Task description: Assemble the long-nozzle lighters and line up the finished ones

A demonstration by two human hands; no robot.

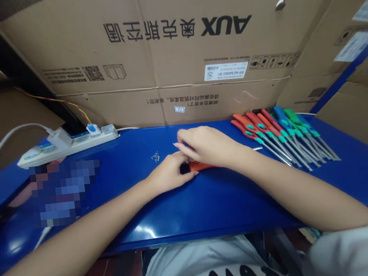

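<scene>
An orange long-necked lighter (202,165) lies across the middle of the blue table, its metal tube passing under my right wrist so that the tip shows on the far side. My left hand (171,172) is closed around its handle end, thumb along the near side. Over the handle, my right hand (200,140) is bent with fingers and thumb drawn together near the left fingertips; whatever they pinch is hidden. Several small thin metal pieces (155,157) lie on the table just left of my hands.
Several red, orange, blue and green lighters (283,135) lie in a row at the right. A white power strip (68,144) with plugs sits at the back left, near a blurred-out object (65,191). Cardboard (163,69) stands behind the blue table (179,214).
</scene>
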